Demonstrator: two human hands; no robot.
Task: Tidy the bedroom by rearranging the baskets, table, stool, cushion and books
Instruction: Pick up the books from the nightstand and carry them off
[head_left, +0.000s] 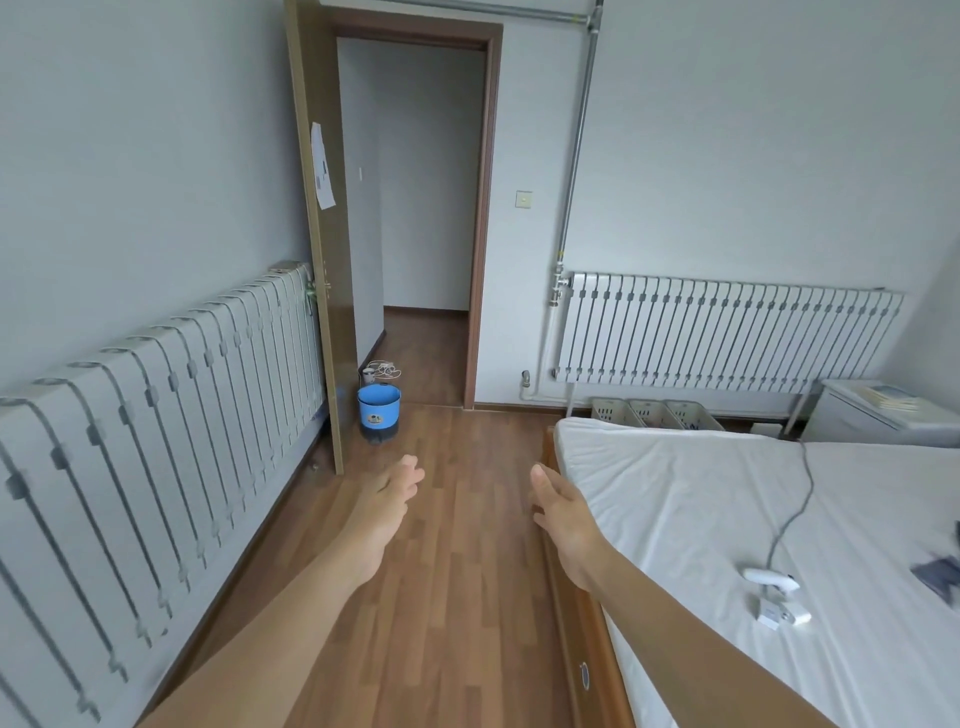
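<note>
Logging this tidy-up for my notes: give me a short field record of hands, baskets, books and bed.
left hand: open, empty, above the floor
right hand: open, empty, near the bed edge
baskets: three in a row under the far radiator
books: on the white table, far right
bed: white device and grey cable on the sheet

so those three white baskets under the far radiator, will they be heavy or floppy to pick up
The baskets look like thin perforated plastic, so they are probably light and fairly stiff. They are boxy, so they should slide rather than roll if pushed. The bed hides most of their insides, so any load and the true weight stay uncertain.
</note>
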